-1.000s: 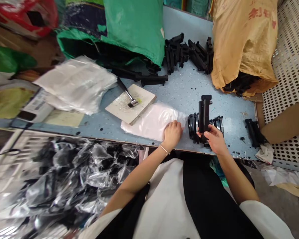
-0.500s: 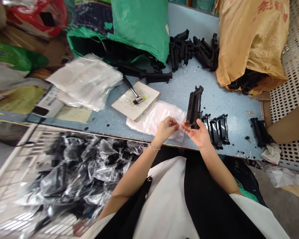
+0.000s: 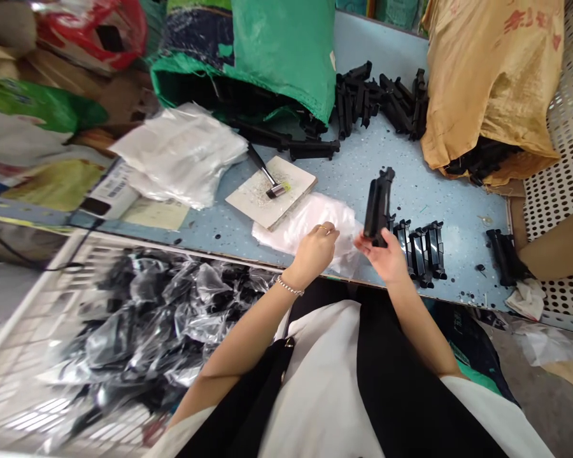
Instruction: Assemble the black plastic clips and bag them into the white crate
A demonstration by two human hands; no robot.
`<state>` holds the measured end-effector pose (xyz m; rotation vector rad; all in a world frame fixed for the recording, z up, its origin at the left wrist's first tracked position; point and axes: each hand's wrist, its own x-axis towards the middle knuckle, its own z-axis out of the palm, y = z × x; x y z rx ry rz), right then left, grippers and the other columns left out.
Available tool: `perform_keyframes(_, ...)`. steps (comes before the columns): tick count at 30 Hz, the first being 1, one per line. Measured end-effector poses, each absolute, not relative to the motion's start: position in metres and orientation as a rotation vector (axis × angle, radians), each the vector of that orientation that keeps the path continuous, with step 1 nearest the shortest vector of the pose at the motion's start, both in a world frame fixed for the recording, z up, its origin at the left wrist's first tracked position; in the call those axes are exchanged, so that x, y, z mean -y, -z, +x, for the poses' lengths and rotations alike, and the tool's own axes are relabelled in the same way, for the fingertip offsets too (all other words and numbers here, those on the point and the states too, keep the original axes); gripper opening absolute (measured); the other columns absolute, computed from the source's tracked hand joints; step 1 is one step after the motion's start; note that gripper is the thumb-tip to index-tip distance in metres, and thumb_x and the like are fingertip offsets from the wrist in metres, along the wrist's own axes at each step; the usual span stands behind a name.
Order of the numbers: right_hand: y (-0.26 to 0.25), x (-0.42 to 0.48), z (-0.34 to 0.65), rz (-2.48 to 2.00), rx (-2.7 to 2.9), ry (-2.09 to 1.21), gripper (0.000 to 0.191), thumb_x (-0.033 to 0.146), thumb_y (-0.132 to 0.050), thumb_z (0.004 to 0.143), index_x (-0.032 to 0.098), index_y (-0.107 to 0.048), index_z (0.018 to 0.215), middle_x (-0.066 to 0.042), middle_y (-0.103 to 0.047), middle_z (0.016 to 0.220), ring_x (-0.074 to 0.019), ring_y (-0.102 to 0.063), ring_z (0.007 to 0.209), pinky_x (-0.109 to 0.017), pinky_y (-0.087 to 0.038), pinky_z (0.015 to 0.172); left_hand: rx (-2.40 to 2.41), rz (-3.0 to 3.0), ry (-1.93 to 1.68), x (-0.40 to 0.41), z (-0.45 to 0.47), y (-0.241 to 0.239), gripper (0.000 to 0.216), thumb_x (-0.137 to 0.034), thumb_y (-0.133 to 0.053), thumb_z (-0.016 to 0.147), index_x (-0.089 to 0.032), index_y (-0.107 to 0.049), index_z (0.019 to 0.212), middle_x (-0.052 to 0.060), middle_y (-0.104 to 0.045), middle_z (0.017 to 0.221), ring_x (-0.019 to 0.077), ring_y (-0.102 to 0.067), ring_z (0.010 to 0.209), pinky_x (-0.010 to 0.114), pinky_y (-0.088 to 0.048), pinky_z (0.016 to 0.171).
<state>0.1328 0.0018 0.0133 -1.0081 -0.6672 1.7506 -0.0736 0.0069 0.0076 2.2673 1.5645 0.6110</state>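
Note:
My right hand (image 3: 386, 257) grips the lower end of a long black plastic part (image 3: 379, 207), held upright above the table. My left hand (image 3: 316, 253) is closed, its fingers curled over a pile of thin, pinkish-white plastic bags (image 3: 286, 236); whatever is pinched in it cannot be made out. Several black plastic parts (image 3: 419, 253) lie side by side just right of my right hand. Behind the bags, a black-handled brush (image 3: 275, 189) rests on a square pale board (image 3: 253, 203), whose corner overlaps the bags.
A green sack (image 3: 286, 63) and a tan sack (image 3: 491, 83), both holding black parts, stand at the back of the blue table (image 3: 463, 222). Loose black parts (image 3: 358, 102) lie between them. White bags (image 3: 181, 152) are stacked at left. Below stands a white basket (image 3: 33, 343) of bagged parts.
My left hand has drawn slightly away from my right hand, its fingers now curled downward over the bags. My right hand still holds the black part. The view has shifted a little.

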Motion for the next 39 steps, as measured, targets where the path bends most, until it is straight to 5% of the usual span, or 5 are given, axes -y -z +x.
perform_keyframes(4,-0.019,0.050,0.169,-1.066,0.777,-2.035,0.057,0.067,-0.043,0.093,0.020,-0.070,0.108,-0.011,-0.077,0.098,-0.0222,-0.072,0.079,-0.038,-0.063,0.067,-1.579,2.032,-0.793,-0.011,-0.074,0.001,0.033,-0.009,-0.057,0.087,-0.017,-0.073,0.114,0.012,-0.069,0.122,0.0229,-0.070,0.093,0.037,-0.060,0.086)
perform_keyframes(15,0.009,0.046,0.150,-0.895,0.416,-2.376,0.056,0.069,-0.049,0.090,0.016,-0.068,0.098,0.001,-0.058,0.065,-0.0092,-0.043,0.049,-0.017,-0.044,0.037,-1.175,2.236,-0.977,0.020,-0.072,0.017,0.050,-0.010,-0.039,0.100,-0.019,-0.055,0.146,0.016,-0.058,0.147,0.0257,-0.061,0.133,0.042,-0.052,0.114)
perform_keyframes(22,-0.001,0.034,0.120,-1.204,1.192,-1.922,0.040,0.055,-0.071,0.084,0.019,-0.069,0.101,-0.004,-0.070,0.087,-0.0159,-0.065,0.073,-0.027,-0.060,0.065,-0.959,2.249,-0.885,0.060,-0.067,0.008,0.061,-0.011,-0.046,0.097,-0.021,-0.040,0.156,0.019,-0.054,0.150,0.0289,-0.058,0.136,0.046,-0.054,0.112)
perform_keyframes(34,0.030,-0.001,0.100,-1.242,1.762,-1.435,0.050,0.035,-0.063,0.089,0.025,-0.058,0.138,-0.014,-0.049,0.146,-0.0217,-0.064,0.110,-0.040,-0.059,0.091,-1.690,1.777,-0.695,0.137,-0.204,-0.060,0.039,-0.042,-0.061,0.091,-0.036,-0.067,0.130,0.003,-0.075,0.121,0.0276,-0.073,0.105,0.040,-0.057,0.099)
perform_keyframes(39,0.040,0.006,0.096,-1.279,1.643,-1.356,0.047,0.030,-0.064,0.083,0.024,-0.060,0.129,-0.012,-0.051,0.132,-0.0205,-0.064,0.103,-0.038,-0.061,0.086,-1.705,1.363,-0.037,0.191,-0.247,0.030,0.019,-0.041,-0.064,0.065,-0.023,-0.066,0.058,0.007,-0.070,0.062,0.0279,-0.068,0.061,0.040,-0.056,0.065)
